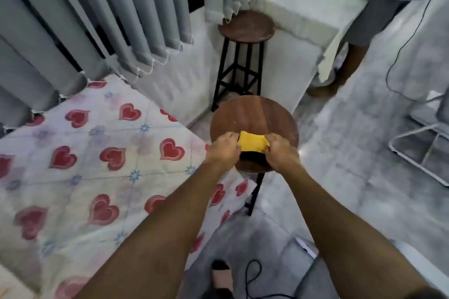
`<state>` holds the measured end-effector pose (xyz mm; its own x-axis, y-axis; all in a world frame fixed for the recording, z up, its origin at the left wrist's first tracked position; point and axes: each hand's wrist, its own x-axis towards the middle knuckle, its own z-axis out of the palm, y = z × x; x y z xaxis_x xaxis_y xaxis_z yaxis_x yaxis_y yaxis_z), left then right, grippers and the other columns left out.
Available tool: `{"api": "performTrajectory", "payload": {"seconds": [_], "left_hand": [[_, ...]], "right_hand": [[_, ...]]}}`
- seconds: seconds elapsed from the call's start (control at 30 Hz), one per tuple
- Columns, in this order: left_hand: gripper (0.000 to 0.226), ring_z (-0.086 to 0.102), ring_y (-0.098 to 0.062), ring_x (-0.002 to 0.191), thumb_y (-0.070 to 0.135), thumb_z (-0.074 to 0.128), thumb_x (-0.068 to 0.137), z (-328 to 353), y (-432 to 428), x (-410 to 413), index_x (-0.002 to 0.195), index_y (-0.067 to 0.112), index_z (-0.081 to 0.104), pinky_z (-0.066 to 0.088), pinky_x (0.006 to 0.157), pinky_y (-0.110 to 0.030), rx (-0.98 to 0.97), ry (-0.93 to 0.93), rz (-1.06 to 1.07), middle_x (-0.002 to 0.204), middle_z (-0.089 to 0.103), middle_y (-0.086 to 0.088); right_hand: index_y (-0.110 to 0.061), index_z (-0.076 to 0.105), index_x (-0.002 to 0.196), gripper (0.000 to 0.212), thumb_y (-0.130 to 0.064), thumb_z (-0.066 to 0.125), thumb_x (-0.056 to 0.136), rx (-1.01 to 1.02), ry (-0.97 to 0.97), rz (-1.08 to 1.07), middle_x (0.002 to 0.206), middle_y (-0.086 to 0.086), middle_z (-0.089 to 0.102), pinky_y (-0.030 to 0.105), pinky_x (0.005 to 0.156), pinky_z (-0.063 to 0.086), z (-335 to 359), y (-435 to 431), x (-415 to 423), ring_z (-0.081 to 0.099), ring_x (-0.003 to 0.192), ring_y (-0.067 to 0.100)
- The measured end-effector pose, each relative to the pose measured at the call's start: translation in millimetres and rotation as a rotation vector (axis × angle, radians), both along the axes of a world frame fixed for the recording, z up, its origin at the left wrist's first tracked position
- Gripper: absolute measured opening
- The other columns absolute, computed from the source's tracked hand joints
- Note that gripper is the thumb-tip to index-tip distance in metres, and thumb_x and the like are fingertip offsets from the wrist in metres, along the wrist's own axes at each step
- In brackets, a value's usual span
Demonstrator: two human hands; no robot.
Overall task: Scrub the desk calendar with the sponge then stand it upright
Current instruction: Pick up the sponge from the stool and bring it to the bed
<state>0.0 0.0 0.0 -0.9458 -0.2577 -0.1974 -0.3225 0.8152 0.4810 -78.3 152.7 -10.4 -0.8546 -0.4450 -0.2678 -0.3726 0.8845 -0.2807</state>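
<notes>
One bed covered by a pale quilted sheet printed with red hearts (80,153) fills the left side, under a row of grey vertical blind slats (73,19). Two round stools with dark wooden seats and black metal legs stand on the grey marbled floor (352,153): the far stool (246,28) against a white cloth-covered counter (303,14), the near stool (254,116) just beside the bed's corner. A second person's leg and foot (345,68) show at upper right, beside the counter. On the near stool's seat, toward its front edge, lies one yellow rectangular piece (253,141) with a black part (252,156) directly beneath it; whether this is the calendar or the sponge cannot be told. Two bare hands meet there: the left hand (224,149) has its fingers curled around the yellow piece's left end, and the right hand (281,150) pinches its right end, fingers bent inward.
</notes>
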Motion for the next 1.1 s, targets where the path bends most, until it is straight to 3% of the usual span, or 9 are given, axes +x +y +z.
{"api": "performTrajectory", "payload": {"seconds": [0.13,0.3,0.43,0.53,0.67,0.77,0.9,1.0,1.1], "left_hand": [[0.04,0.047,-0.036,0.122,0.018,0.044,0.097,-26,9,-33,0.134,0.004,0.041,0.038,0.101,-0.042,0.072,-0.084,0.107,0.135,0.049,-0.02],[0.037,0.052,-0.039,0.114,0.026,0.051,0.093,-43,15,-51,0.121,0.001,0.047,0.042,0.093,-0.044,0.07,-0.129,0.23,0.124,0.053,-0.023],[0.036,0.057,-0.038,0.11,0.026,0.058,0.089,-43,15,-57,0.115,0.002,0.054,0.046,0.09,-0.041,0.148,-0.144,0.306,0.12,0.062,-0.021],[0.033,0.06,-0.029,0.098,0.027,0.061,0.086,-27,4,-50,0.113,0.007,0.059,0.044,0.077,-0.031,0.351,0.0,0.324,0.111,0.066,-0.014],[0.027,0.057,-0.015,0.089,0.02,0.064,0.086,6,-39,-14,0.112,0.013,0.061,0.041,0.068,-0.016,0.619,0.205,0.32,0.099,0.064,-0.002],[0.026,0.058,-0.01,0.087,0.014,0.067,0.085,36,-81,35,0.11,0.014,0.06,0.047,0.072,-0.014,0.758,0.339,0.429,0.093,0.063,0.003],[0.02,0.061,0.001,0.071,0.008,0.07,0.082,73,-134,123,0.088,0.021,0.058,0.048,0.06,-0.01,0.737,0.548,0.631,0.081,0.065,0.007],[0.016,0.057,0.006,0.059,0.008,0.071,0.081,94,-166,200,0.08,0.019,0.06,0.045,0.051,-0.008,0.667,0.647,0.744,0.072,0.063,0.008],[0.017,0.06,0.008,0.065,0.009,0.073,0.079,108,-184,282,0.078,0.022,0.061,0.046,0.059,-0.007,0.533,0.735,0.91,0.079,0.066,0.002]], "right_hand": [[-0.018,0.034,0.147,0.047,-0.022,0.038,0.101,0.078,-0.005,0.067,0.155,0.004,0.033,0.046,0.109,0.034,-21,-4,-28,0.029,0.141,0.026],[-0.017,0.041,0.141,0.046,-0.033,0.046,0.099,0.154,0.038,0.097,0.138,0.012,0.046,0.046,0.102,0.036,-33,-9,-46,0.041,0.127,0.031],[-0.018,0.056,0.123,0.036,-0.038,0.057,0.092,0.142,-0.021,0.074,0.125,0.011,0.05,0.047,0.099,0.038,-31,-13,-58,0.042,0.12,0.031],[-0.015,0.064,0.101,0.025,-0.034,0.063,0.084,0.075,-0.072,0.118,0.107,0.009,0.055,0.041,0.088,0.044,-12,-20,-66,0.05,0.106,0.029],[-0.022,0.049,0.066,0.021,-0.027,0.069,0.071,-0.216,-0.326,0.257,0.067,-0.002,0.049,0.031,0.054,0.036,38,-47,-67,0.047,0.066,0.017],[-0.025,0.047,0.07,0.021,-0.02,0.067,0.071,-0.352,-0.475,0.418,0.069,-0.004,0.042,0.031,0.059,0.032,75,-95,-44,0.039,0.063,0.012],[-0.019,0.064,0.101,0.019,-0.007,0.064,0.087,-0.525,-0.857,0.394,0.094,-0.002,0.066,0.017,0.07,0.048,102,-173,20,0.061,0.079,0.008],[-0.011,0.07,0.104,0.018,-0.008,0.064,0.088,-0.551,-1.162,0.457,0.1,0.006,0.074,0.026,0.079,0.055,112,-224,89,0.07,0.085,0.016],[-0.014,0.069,0.106,0.018,-0.01,0.059,0.092,-0.554,-1.371,0.47,0.099,0.009,0.076,0.028,0.072,0.059,112,-266,170,0.073,0.084,0.021]]}}
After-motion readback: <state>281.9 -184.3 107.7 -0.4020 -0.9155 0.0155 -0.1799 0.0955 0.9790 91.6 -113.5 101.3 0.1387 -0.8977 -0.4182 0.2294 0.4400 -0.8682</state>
